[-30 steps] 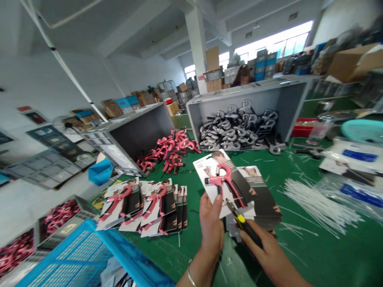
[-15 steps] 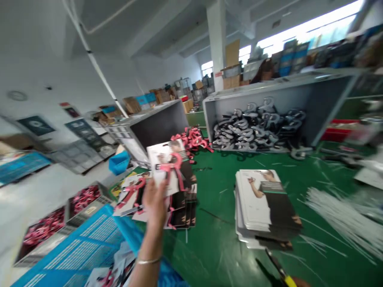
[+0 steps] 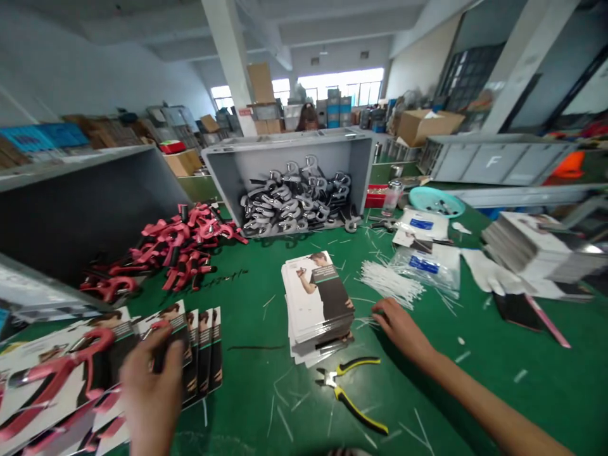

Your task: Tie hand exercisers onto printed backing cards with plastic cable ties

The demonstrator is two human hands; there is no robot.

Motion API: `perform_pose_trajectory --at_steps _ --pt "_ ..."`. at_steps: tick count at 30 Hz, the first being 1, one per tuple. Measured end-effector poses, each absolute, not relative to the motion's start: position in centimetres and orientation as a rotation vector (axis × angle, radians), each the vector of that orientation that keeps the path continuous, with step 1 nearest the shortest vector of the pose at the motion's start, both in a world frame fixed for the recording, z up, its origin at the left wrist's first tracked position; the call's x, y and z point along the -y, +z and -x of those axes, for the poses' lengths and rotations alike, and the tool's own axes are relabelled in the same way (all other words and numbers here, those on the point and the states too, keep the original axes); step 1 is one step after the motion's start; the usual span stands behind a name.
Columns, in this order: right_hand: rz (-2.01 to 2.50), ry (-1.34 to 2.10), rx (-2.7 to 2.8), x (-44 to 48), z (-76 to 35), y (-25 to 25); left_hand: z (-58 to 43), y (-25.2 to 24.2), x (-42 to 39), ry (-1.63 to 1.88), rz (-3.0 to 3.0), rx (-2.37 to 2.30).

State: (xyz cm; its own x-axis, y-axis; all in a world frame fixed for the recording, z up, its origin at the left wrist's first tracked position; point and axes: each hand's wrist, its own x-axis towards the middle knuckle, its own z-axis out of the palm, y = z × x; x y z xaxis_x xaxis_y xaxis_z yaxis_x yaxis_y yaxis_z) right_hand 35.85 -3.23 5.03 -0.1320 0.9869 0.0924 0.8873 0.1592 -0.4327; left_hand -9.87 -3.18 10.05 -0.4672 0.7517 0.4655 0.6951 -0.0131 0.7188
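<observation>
My left hand [image 3: 154, 386], blurred, is over the backing cards at the lower left, its thumb and forefinger apart. Under and beside it, pink hand grips [image 3: 97, 373] lie on printed cards [image 3: 205, 354]. My right hand [image 3: 399, 326] rests at the near edge of a bunch of white cable ties [image 3: 389, 284]; its thumb and forefinger are closed at the end of a loose tie. Between the hands sits a stack of printed cards [image 3: 320, 297]. Yellow-and-black side cutters [image 3: 354, 386] lie on the green table in front of that stack, jaws apart.
Loose pink hand grips [image 3: 190, 237] spill from a tipped grey crate [image 3: 90, 196] on the left. Another crate [image 3: 361, 171] holds grey hand grips [image 3: 299, 199]. To the right are plastic bags [image 3: 427, 266], a white glove [image 3: 491, 272], a card stack [image 3: 527, 247] and a turquoise bowl [image 3: 437, 201].
The view has swung right. My left hand has lowered and let go of the card with the pink hand grip. The side cutters are down on the table, and my right hand has reached the cable ties.
</observation>
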Motion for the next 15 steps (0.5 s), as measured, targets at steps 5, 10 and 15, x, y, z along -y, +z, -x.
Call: perform_pose_trajectory --at_steps 5,10,15 --pt "1.982 0.364 2.085 -3.1 -38.2 3.2 -2.5 6.6 -1.4 1.226 -1.406 -1.519" --pt "1.972 0.463 2.125 -5.8 -38.4 2.2 -6.6 4.5 -3.5 1.196 -1.359 -1.482" --pt "1.904 0.629 2.029 -6.7 -41.3 4.0 -4.2 4.7 -2.7 1.232 -1.153 -1.292"
